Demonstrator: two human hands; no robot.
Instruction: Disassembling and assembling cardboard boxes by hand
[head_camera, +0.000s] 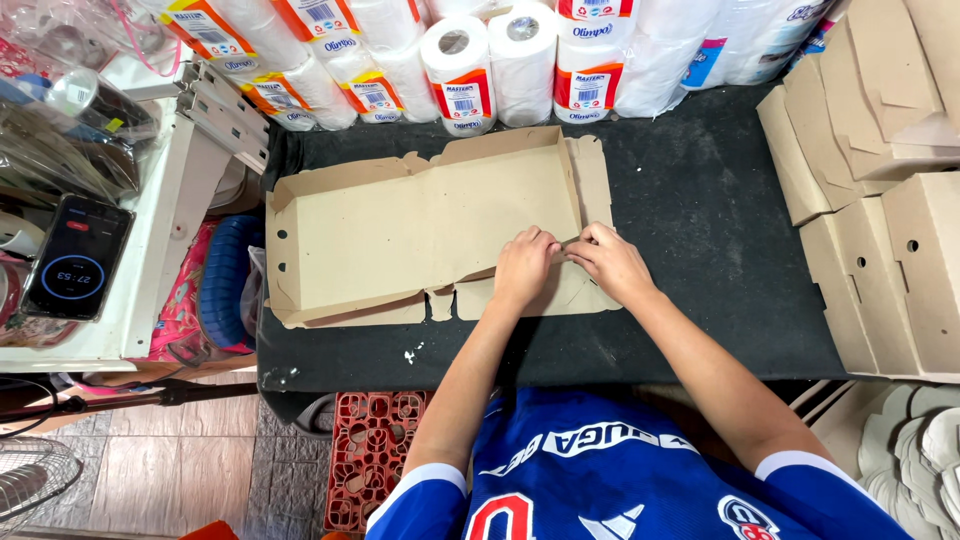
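Cardboard box blank (420, 235) is lying flat and unfolded on the black table (700, 230), straight ahead of me, its long side running left to right. I am pressing both hands down on its near right corner. My left hand (524, 268) is resting palm-down on the flap (560, 292), fingers curled and pinching the fold edge. My right hand (610, 262) is meeting it from the right, fingertips closed on the same crease, so the two sets of fingers are touching. The far wall of the blank is standing partly raised. Rolls of toilet paper (490, 70) are stacked along the back edge. Folded boxes (880, 200) are piled to my right. A phone (75, 258) is lying on the white shelf to my left.
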